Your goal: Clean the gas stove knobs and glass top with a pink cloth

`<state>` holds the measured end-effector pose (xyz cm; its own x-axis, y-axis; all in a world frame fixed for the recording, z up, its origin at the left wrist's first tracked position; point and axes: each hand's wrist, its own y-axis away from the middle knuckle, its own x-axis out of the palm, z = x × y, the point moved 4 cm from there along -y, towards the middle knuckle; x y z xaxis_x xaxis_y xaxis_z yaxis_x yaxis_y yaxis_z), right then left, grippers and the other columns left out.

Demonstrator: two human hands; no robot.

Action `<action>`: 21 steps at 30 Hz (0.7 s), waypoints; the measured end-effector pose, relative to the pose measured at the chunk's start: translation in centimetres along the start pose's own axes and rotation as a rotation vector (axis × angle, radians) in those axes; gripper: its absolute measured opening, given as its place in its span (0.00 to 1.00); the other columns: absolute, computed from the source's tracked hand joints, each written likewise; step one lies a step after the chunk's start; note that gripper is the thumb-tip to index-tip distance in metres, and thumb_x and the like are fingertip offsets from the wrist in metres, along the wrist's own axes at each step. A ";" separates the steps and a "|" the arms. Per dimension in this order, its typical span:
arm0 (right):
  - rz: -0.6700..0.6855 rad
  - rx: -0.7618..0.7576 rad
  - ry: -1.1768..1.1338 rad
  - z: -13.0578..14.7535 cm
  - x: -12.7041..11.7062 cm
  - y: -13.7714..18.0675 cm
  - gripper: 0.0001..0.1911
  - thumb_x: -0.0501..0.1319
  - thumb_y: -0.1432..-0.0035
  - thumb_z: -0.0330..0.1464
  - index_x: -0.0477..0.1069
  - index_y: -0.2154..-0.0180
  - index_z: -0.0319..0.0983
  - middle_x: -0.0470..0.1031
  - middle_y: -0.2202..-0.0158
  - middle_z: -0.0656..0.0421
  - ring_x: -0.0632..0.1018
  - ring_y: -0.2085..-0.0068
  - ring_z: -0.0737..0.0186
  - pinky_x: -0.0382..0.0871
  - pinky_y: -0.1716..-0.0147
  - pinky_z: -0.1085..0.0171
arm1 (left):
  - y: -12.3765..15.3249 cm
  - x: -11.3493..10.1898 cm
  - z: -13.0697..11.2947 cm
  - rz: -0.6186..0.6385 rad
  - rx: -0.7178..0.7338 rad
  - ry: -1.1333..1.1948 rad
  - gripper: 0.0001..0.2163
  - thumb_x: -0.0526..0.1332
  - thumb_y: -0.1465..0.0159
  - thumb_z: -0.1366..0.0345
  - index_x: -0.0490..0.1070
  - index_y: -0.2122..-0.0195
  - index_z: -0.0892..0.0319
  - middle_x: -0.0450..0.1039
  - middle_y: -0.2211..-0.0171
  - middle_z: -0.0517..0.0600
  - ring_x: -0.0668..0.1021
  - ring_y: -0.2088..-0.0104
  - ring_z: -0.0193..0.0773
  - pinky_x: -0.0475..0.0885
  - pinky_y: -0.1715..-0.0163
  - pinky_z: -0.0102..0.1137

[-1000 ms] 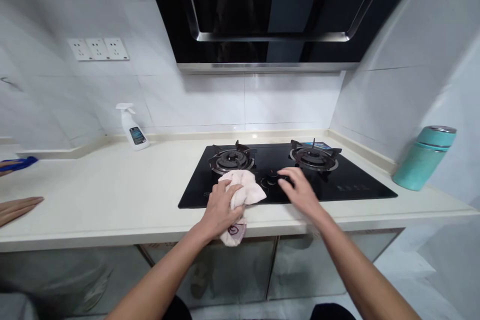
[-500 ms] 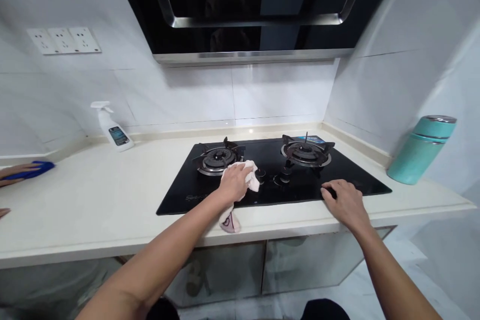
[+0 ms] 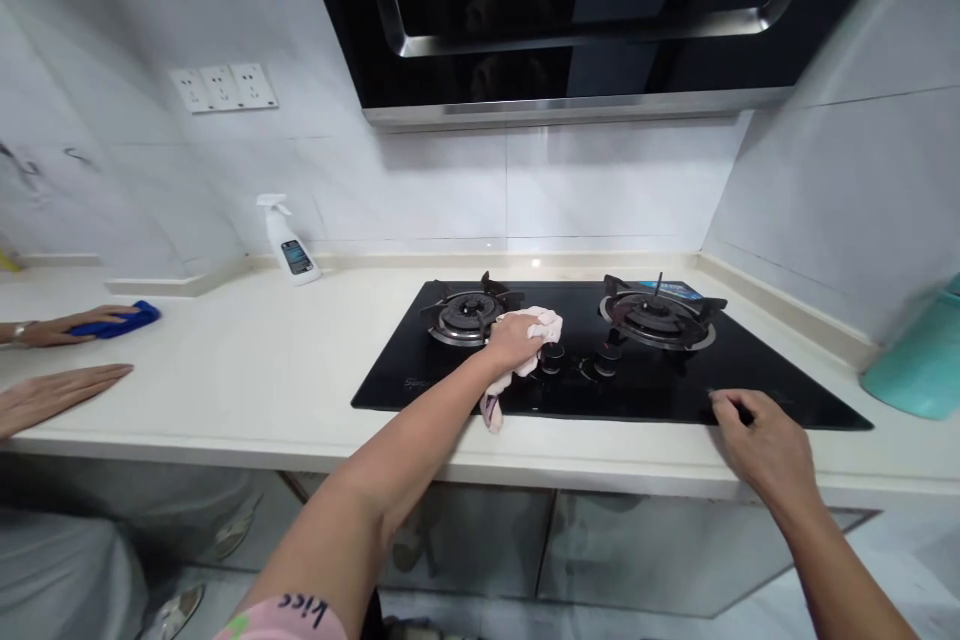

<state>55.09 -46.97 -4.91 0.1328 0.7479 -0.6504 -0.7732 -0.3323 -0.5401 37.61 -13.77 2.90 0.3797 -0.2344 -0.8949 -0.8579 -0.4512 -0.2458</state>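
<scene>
My left hand [image 3: 514,340] is closed over a pale pink cloth [image 3: 546,324] and presses it on the black gas cooktop [image 3: 525,402], just right of the left burner [image 3: 466,313]. One end of the cloth hangs down past the glass onto the counter's front strip. Two control knobs [image 3: 552,357] sit right beside this hand. At the front right edge of the cooktop is my right hand [image 3: 769,440], its fingers curled and thumb meeting forefinger. Whether anything is pinched there is too small to make out. The right burner [image 3: 658,317] lies behind it.
A white spray bottle [image 3: 291,245] stands by the back wall. At left, another person's hand [image 3: 64,327] holds a blue cloth [image 3: 124,319]; their other hand [image 3: 67,397] lies flat on the counter. A turquoise container [image 3: 915,360] is at right. A range hood [image 3: 570,110] overhangs the cooktop.
The view has swung left, bringing more of the other person's hands and counter into sight. My left hand and the cloth have shifted slightly back and right on the cooktop.
</scene>
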 end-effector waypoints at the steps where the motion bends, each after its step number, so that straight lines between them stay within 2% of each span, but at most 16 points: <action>1: 0.010 -0.007 0.005 0.0 0.0 0.1 0.20 0.50 0.39 0.47 0.76 0.65 0.45 0.79 0.56 0.54 0.77 0.59 0.49 0.68 0.59 0.52 | 1.1 -0.2 0.3 -0.003 -0.005 -0.001 0.22 0.61 0.37 0.62 0.75 0.42 0.55 0.73 0.39 0.54 0.71 0.38 0.51 0.66 0.38 0.43; 6: 0.077 -0.124 0.108 1.5 0.3 0.5 0.20 0.50 0.39 0.47 0.77 0.65 0.46 0.79 0.56 0.55 0.76 0.54 0.44 0.67 0.57 0.48 | 7.4 -1.4 0.5 -0.037 0.092 -0.005 0.21 0.62 0.41 0.64 0.77 0.46 0.55 0.76 0.44 0.53 0.72 0.41 0.51 0.65 0.39 0.44; 9: 0.100 -0.129 0.141 2.3 0.3 0.6 0.21 0.51 0.38 0.48 0.78 0.64 0.47 0.79 0.55 0.55 0.75 0.53 0.42 0.67 0.56 0.47 | 10.8 -1.7 -0.8 -0.040 0.210 -0.014 0.18 0.62 0.40 0.62 0.78 0.49 0.54 0.78 0.47 0.53 0.73 0.45 0.51 0.66 0.43 0.45; 12: 0.100 -0.119 0.136 2.8 0.2 0.6 0.21 0.50 0.38 0.48 0.79 0.63 0.46 0.80 0.55 0.54 0.75 0.53 0.42 0.66 0.56 0.47 | 13.0 -1.5 -2.5 -0.045 0.297 0.000 0.19 0.64 0.41 0.59 0.78 0.48 0.55 0.78 0.48 0.55 0.74 0.45 0.52 0.65 0.44 0.47; 16: 0.107 -0.129 0.147 3.1 0.1 0.6 0.22 0.50 0.39 0.48 0.79 0.64 0.46 0.80 0.55 0.54 0.74 0.53 0.41 0.65 0.56 0.47 | 13.3 0.3 -5.7 -0.023 0.393 0.027 0.23 0.65 0.42 0.57 0.77 0.45 0.51 0.74 0.40 0.55 0.72 0.42 0.53 0.62 0.40 0.49; 21: 0.028 -0.086 -0.005 2.3 -0.3 0.5 0.21 0.53 0.41 0.49 0.78 0.63 0.44 0.79 0.55 0.54 0.75 0.52 0.44 0.65 0.53 0.48 | 9.9 3.6 -10.0 0.144 0.404 -0.069 0.29 0.61 0.38 0.49 0.67 0.35 0.47 0.62 0.31 0.54 0.64 0.34 0.56 0.57 0.36 0.55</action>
<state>53.22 -45.99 -3.74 0.1088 0.7400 -0.6637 -0.7208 -0.4010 -0.5653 33.93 -27.72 0.92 0.2343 -0.2060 -0.9501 -0.9721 -0.0421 -0.2306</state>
